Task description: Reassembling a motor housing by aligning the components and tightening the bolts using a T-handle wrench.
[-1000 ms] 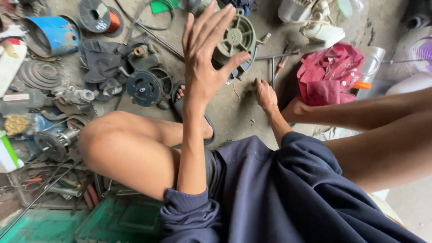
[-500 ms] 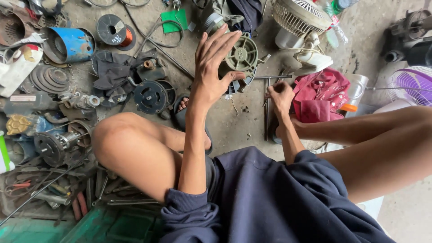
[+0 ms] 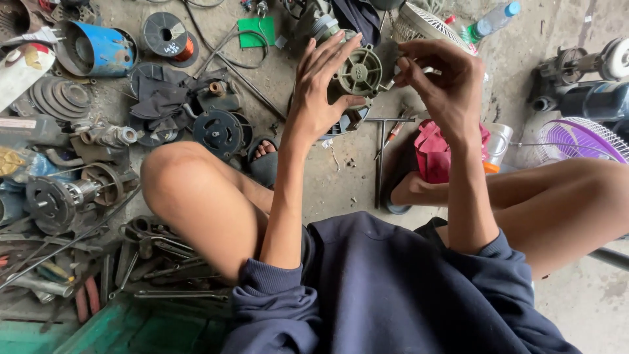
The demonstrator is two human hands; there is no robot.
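My left hand (image 3: 319, 88) holds up a round grey-green motor housing (image 3: 359, 72), thumb under it and fingers spread along its left side. My right hand (image 3: 440, 80) is raised just to the right of the housing, fingers curled and pinching a small pale part (image 3: 424, 69) near its edge. Both arms rise from dark blue sleeves. I sit on the concrete floor with bare knees spread to either side.
A T-handle wrench (image 3: 381, 157) and a screwdriver (image 3: 395, 133) lie on the floor below my hands, next to a red cloth (image 3: 436, 154). Motor parts, a blue cylinder (image 3: 95, 47), a copper wire spool (image 3: 167, 34) and several tools crowd the left. A purple fan grille (image 3: 576, 139) is at right.
My right hand has left the floor near the wrench and come up beside the housing, holding a small part. My left hand kept the housing raised.
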